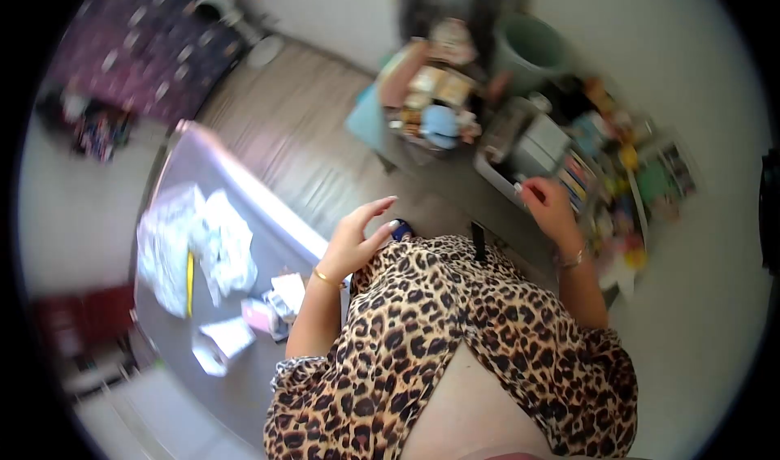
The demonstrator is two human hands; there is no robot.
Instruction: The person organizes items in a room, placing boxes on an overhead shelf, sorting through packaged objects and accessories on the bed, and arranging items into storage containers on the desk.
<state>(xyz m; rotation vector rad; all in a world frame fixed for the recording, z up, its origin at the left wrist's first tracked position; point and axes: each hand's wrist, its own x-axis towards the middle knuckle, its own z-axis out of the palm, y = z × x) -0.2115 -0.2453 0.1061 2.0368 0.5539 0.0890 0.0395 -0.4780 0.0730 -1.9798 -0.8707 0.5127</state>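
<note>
My left hand (357, 237) is in the air in front of the leopard-print clothing (422, 298), its thumb and fingers apart and nothing in it. A gold bangle (328, 279) circles that wrist. My right hand (552, 212) is at the near side of a grey bin (497, 182), with its fingers curled in. Whether it pinches something small or grips the bin's rim is blurred. Inside the bin are a white box (543, 145) and other items. Beside it, a row of thin colourful items (575, 182) stands near my right fingers.
On the left, a grey table (280, 216) bears plastic bags (169, 245), a yellow strip (190, 283), a white paper piece (223, 346) and small packets (268, 314). Ahead are a heaped basket (406, 139) and a green-grey bucket (530, 46). Mixed items crowd the right.
</note>
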